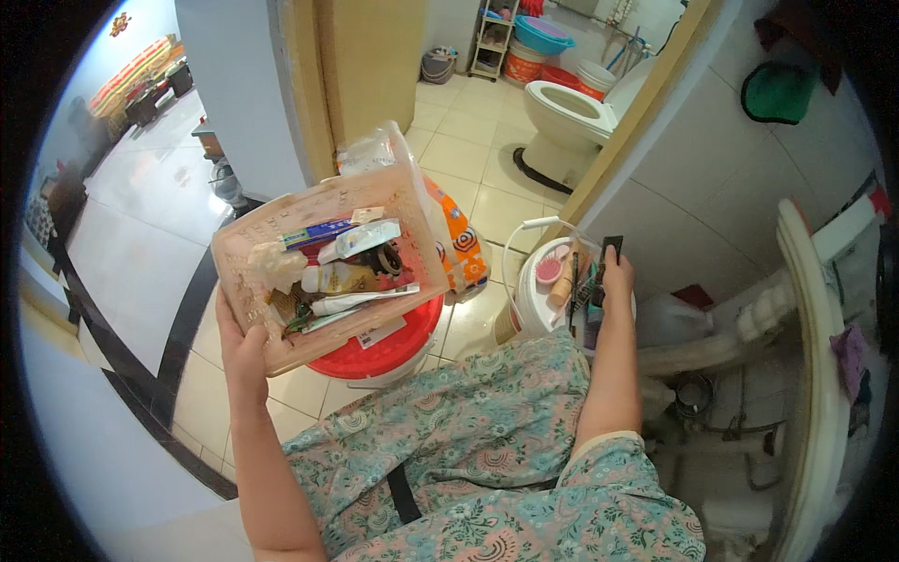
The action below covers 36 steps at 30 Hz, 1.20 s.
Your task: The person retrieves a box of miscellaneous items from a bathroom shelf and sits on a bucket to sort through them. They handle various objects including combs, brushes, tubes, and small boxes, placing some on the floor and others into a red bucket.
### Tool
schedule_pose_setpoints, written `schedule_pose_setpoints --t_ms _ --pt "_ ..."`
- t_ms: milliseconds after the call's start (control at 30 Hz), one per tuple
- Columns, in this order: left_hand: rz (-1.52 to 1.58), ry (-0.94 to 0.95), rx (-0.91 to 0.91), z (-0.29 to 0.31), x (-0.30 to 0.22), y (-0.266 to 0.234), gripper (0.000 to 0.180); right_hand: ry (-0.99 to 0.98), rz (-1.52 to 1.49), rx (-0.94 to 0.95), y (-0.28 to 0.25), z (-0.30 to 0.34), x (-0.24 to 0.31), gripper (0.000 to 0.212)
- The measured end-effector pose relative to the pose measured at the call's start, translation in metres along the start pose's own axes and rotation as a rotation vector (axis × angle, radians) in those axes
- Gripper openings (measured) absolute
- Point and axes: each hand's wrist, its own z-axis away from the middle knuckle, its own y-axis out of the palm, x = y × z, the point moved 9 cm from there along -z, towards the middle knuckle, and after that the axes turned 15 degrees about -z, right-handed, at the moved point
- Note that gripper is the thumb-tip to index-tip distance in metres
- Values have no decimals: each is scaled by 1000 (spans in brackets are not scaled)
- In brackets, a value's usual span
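Observation:
My left hand (245, 361) grips the near left edge of a pink plastic basket (429, 248), which tilts toward me. Inside lie a blue box (316, 233), white tubes (361, 241), a crumpled pale plastic bag (278, 266), a dark ring-shaped thing (386, 259) and other small items. At the right, my right hand (616, 278) is closed around a dark flat item (611, 246) over a white lidded bucket (530, 298). On its top rest a pink round container (549, 271), a tan tube (565, 280) and thin dark sticks (574, 286).
Under the basket stands a bucket with a red lid (398, 345), beside an orange patterned bag (461, 234). Beyond the doorway are a toilet (571, 108), basins (543, 36) and a small rack (492, 42). A washbasin edge (807, 393) and pipes (698, 356) are close on my right.

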Motion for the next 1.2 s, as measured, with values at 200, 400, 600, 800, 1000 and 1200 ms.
schedule_pose_setpoints --t_ms 200,400,600,800,1000,1200 --pt "-17 16 20 -2 0 1 68 311 -167 -21 -59 -37 -71 48" --pt "16 -23 7 0 -4 2 73 365 -222 9 -47 -22 -75 40" --pt "56 6 33 1 1 12 69 227 -309 -47 -78 -114 -174 38" --pt "-5 43 -16 -2 2 1 66 -236 91 158 28 -3 9 43" --pt "-58 115 -27 -4 0 -2 69 -745 -172 710 153 186 165 25" --pt "-209 88 -64 -5 8 -6 70 -1180 229 912 244 305 193 35"
